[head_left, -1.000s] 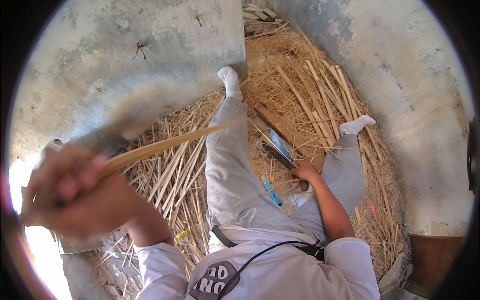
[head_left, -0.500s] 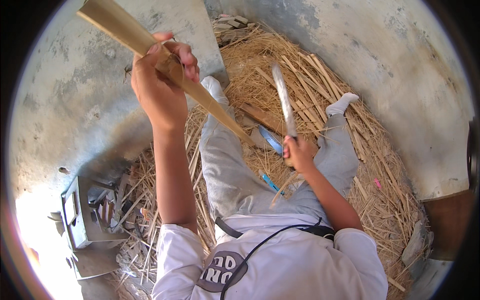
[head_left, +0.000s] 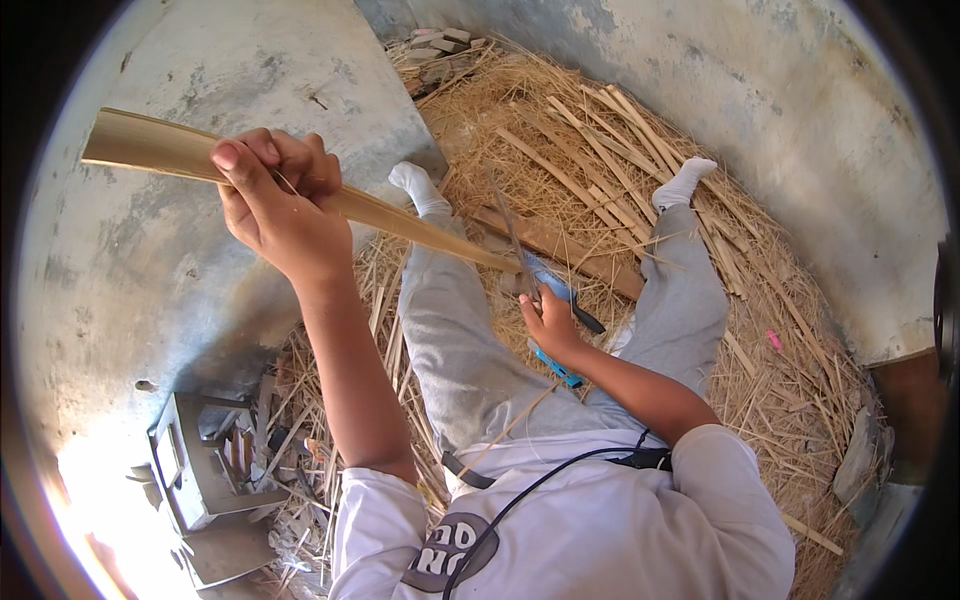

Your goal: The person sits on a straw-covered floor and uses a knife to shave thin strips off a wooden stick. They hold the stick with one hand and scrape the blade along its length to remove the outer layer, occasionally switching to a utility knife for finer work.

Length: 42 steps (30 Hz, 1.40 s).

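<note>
My left hand [head_left: 285, 215] is raised, fingers wrapped round a long split bamboo strip [head_left: 420, 231]. The strip slants from the upper left down to the right, its lower end close to a wooden block on the floor between my legs. In my right hand [head_left: 552, 326] is a long-bladed knife [head_left: 516, 240], its handle mostly hidden by the fingers. The blade points away from me, seen nearly edge-on. It meets or crosses the strip's lower end; contact cannot be made out. Just beyond my right hand lies a blue tool with a black handle [head_left: 590, 318].
A small bright-blue tool [head_left: 556, 367] lies by my right forearm. Wooden planks [head_left: 570, 245] and bamboo strips [head_left: 610, 150] lie on straw-like shavings [head_left: 770, 410]. A grey box-like frame [head_left: 200, 465] stands at lower left. Plastered walls [head_left: 200, 230] curve around.
My left hand has moved left and down, leaving the bamboo strip flatter. My right hand has come left with the knife, whose blade has turned from broadside to edge-on by the strip's lower end.
</note>
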### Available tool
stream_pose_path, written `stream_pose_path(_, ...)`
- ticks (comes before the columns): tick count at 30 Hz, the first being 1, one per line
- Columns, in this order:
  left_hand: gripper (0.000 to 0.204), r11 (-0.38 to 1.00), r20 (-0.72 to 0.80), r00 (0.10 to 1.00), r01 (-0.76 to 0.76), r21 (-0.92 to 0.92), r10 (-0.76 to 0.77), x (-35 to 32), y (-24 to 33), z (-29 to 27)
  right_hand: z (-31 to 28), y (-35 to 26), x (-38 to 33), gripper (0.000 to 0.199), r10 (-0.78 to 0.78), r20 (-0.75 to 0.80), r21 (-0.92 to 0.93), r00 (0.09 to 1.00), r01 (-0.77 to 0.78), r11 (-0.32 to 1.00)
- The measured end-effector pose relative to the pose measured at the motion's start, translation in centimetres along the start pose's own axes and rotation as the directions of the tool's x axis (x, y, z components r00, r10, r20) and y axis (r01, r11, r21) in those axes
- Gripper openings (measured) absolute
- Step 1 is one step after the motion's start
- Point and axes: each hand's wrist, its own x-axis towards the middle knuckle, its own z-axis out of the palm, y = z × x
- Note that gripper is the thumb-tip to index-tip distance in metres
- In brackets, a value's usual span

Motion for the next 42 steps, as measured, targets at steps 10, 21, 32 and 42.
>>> stream_pose_path(10,0.040,0.991,-0.187,0.982,-0.010,0.137,0.036,4.4,-3.1,-1.3,1.1,10.4,-1.4,0.028,0.303,0.055,-0.334,0.951,-0.268,0.904)
stream_pose_path(21,0.042,0.968,-0.268,0.961,-0.003,0.250,0.072,6.5,-4.8,-0.7,1.5,11.8,-2.0,0.029,0.437,0.066,-0.407,0.897,-0.375,0.833)
stream_pose_path(32,0.038,0.855,-0.463,0.871,0.105,0.509,0.168,6.5,-4.9,-0.7,2.3,10.5,-1.9,0.037,0.313,0.116,-0.306,0.943,-0.266,0.914)
stream_pose_path(42,0.041,0.688,-0.524,0.785,0.181,0.703,0.329,7.2,-5.9,-4.1,2.1,3.0,-0.9,0.032,0.277,-0.130,0.046,0.952,-0.273,0.961)
